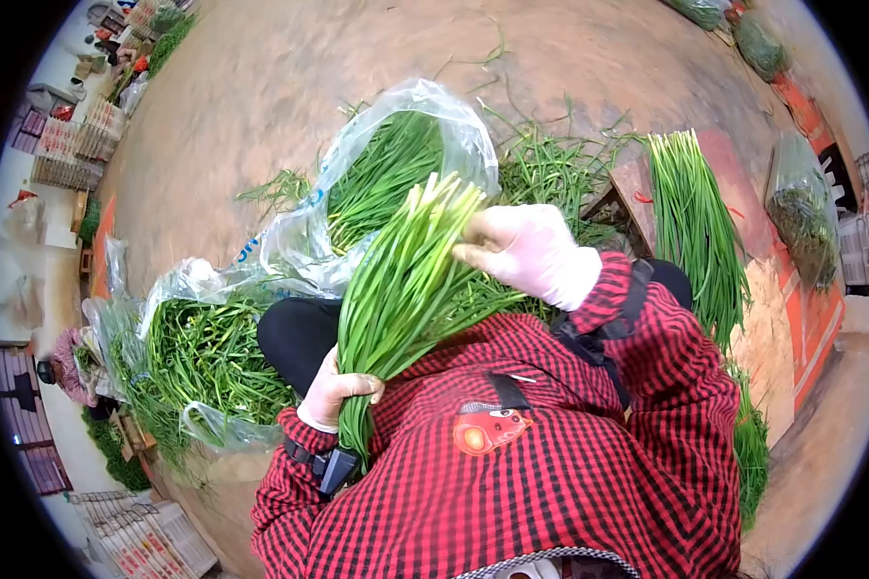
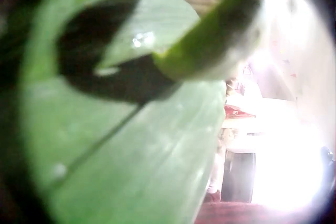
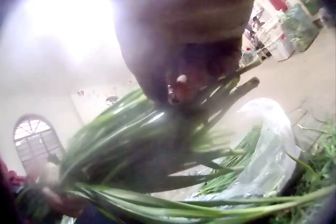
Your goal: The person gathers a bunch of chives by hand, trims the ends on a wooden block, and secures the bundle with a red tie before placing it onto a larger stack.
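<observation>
A bunch of long green stalks (image 1: 396, 280) with pale ends slants up from the left hand (image 1: 343, 391), whose fingers curl round its lower leafy part. The gloved right hand (image 1: 536, 253) pinches at the pale upper ends, thumb and fingers against the stalks. In the right wrist view the right hand (image 3: 184, 40) is dark above the bunch (image 3: 126, 150), and the left hand (image 3: 58, 198) grips it at lower left. Green leaves (image 2: 131, 155) fill much of the left wrist view, hiding the left hand.
Beyond the bunch stands an open plastic bag (image 1: 473, 145) of stalks. Another bag of loose greens (image 1: 217, 357) lies at left. A neat bundle (image 1: 690, 222) rests on a board (image 1: 763, 357) at right, with loose stalks (image 1: 550, 174) on the floor.
</observation>
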Demonstrator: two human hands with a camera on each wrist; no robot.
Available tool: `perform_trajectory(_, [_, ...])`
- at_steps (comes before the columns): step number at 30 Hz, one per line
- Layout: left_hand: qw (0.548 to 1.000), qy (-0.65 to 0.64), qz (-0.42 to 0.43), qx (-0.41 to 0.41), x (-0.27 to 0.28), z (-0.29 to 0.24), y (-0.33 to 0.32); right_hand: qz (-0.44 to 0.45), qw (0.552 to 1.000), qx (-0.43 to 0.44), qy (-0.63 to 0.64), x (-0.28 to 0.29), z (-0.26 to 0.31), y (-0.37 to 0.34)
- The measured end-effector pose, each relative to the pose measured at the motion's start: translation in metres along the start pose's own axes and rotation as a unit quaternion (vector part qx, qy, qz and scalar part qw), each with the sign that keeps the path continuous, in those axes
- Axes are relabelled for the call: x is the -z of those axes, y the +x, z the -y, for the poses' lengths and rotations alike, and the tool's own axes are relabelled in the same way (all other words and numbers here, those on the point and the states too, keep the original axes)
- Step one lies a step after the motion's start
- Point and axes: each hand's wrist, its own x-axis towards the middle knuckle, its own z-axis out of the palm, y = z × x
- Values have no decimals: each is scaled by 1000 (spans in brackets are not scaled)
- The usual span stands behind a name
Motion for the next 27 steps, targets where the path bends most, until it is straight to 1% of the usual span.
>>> perform_trajectory(2, [1000,-26,17,0,9,6,-4,-36,997,66,4,-5,-7,4])
perform_trajectory(3, [999,-51,18,-1,9,6,-5,-58,996,65,-12,-3,-14,6])
perform_trajectory(5, [994,-104,18,-4,12,7,-10,-76,997,-3,-7,11,-39,7])
perform_trajectory(7, [993,-112,39,-4,19,9,-11,-55,985,-141,-82,30,-68,6])
perform_trajectory(9, [989,-137,46,-13,20,8,-10,-12,966,-197,-167,41,-111,-7])
perform_trajectory(10, [990,-127,52,-25,19,6,-8,-30,960,-192,-203,42,-108,-14])
perform_trajectory(11, [994,-94,36,-47,15,2,-6,-23,957,-190,-217,36,-115,-23])
perform_trajectory(12, [996,-60,19,-69,8,-5,-4,41,965,-245,-86,34,-110,-27])
perform_trajectory(13, [995,-26,1,-92,3,-11,0,105,949,-293,48,31,-103,-30])
perform_trajectory(14, [993,-2,-11,-113,1,-15,5,184,911,-309,201,21,-95,-34])
perform_trajectory(15, [990,10,-25,-135,-6,-19,11,259,845,-315,346,8,-87,-36])
perform_trajectory(17, [991,8,-14,-135,-15,-29,23,305,851,-255,342,-24,-67,-43])
perform_trajectory(18, [990,-28,0,-137,-24,-34,28,259,858,-238,375,-35,-55,-43])
perform_trajectory(19, [990,-59,29,-123,-22,-33,35,212,862,-219,406,-39,-41,-36])
perform_trajectory(20, [987,-109,62,-98,-24,-33,40,183,841,-187,473,-33,-30,-26])
perform_trajectory(21, [980,-158,94,-73,-28,-33,44,128,829,-180,514,-32,-26,-19])
perform_trajectory(22, [975,-161,148,-39,-25,-33,50,119,827,-197,513,-26,-21,-16])
perform_trajectory(23, [974,-176,128,-58,-30,-29,51,111,825,-213,512,-16,-13,-12])
perform_trajectory(24, [974,-177,125,-59,-32,-28,52,33,844,-207,494,-8,6,-10])
perform_trajectory(25, [974,-180,123,-59,-33,-26,53,15,892,-169,418,-1,15,-6])
perform_trajectory(26, [976,-169,116,-67,-37,-25,53,-2,932,-130,339,6,20,-2])
perform_trajectory(27, [979,-158,110,-73,-43,-26,53,-20,962,-93,257,11,26,2])
